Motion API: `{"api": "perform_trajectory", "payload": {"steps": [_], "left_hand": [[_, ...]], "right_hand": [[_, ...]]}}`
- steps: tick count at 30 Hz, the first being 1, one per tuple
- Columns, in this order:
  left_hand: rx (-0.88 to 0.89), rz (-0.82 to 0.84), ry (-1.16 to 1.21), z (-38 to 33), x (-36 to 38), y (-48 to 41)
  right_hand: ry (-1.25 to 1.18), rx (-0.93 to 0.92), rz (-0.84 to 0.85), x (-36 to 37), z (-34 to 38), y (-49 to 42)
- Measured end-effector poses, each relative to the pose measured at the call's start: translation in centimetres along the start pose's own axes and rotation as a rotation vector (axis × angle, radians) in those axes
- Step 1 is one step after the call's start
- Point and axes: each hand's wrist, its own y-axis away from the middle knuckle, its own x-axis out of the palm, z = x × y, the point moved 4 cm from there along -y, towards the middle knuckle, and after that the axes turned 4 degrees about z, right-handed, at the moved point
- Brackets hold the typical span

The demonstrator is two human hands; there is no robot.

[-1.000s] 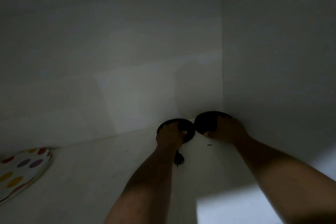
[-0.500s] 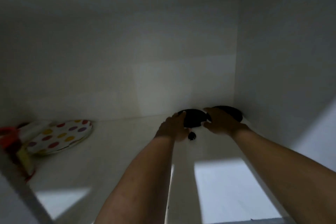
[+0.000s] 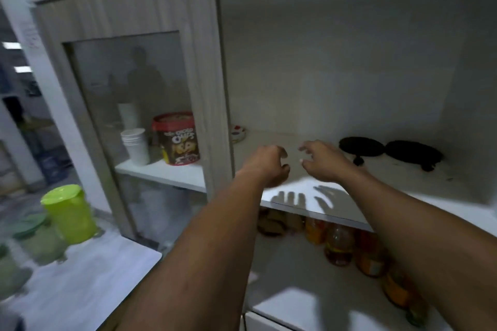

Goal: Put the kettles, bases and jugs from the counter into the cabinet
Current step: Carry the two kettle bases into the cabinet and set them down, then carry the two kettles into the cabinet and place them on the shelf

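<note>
Handling note: light, smooth plastic next

Left hand (image 3: pixel 265 164) and right hand (image 3: pixel 321 162) hover empty, fingers loose, at frame centre. Two black kettle bases (image 3: pixel 360 145) lie on the cabinet shelf (image 3: pixel 403 196), centre right. Lower left, the lime-green jug (image 3: pixel 68 213) looks light, rigid and slick: grip around its body.

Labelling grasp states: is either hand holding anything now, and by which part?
Nothing is held. Left hand and right hand are empty, fingers loosely curled. The left base and right base lie on the shelf, clear of both hands.

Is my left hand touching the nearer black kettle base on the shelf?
Apart. The head view shows the left hand near the shelf front, with the right hand between it and the nearer kettle base.
</note>
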Motion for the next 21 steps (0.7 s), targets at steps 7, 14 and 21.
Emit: {"api": "perform_trajectory", "payload": {"steps": [7,14,21], "left_hand": [[-0.267,-0.056,-0.058,12.9,-6.0,12.5],[-0.645,-0.138,-0.064,29.2,-12.3,29.1],[-1.016,-0.192,-0.039,42.2,-16.0,47.3]], "right_hand": [[-0.032,-0.241,0.027,5.2,15.6,2.1],[-0.098,-0.542,0.225,15.7,37.3,4.0],[-0.227,-0.684,0.477,29.6,55.2,10.1]]}}
